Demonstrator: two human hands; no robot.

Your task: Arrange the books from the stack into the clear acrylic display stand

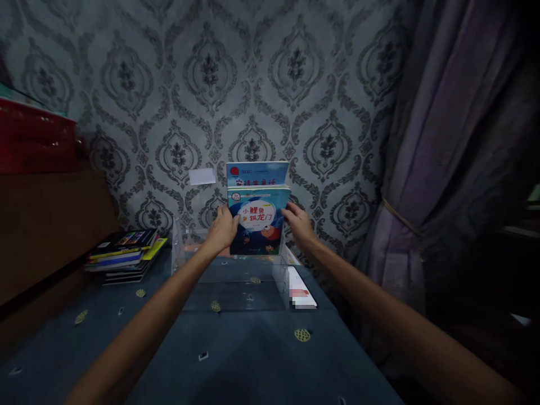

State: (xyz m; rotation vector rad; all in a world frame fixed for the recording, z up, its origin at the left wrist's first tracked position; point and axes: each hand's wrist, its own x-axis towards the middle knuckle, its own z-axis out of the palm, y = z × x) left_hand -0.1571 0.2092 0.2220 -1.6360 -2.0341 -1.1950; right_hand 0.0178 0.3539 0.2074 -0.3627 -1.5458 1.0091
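My left hand [223,228] and my right hand [298,222] grip a blue children's book [257,239] by its two side edges, its cover facing me. The book stands upright, with a cartoon red fish and Chinese lettering on it. Behind it rises the top of a second blue book [258,170], whose lower part is hidden. Beneath and around them is a clear plastic stand [236,292] with stepped tiers. Whether the held book touches the stand, I cannot tell.
A stack of books [126,256] lies at the left beside a brown cabinet [50,225] bearing a red container [36,138]. A lit phone [301,289] rests right of the stand. The blue patterned cloth [253,360] covers the surface. A tied purple curtain [405,225] hangs at the right.
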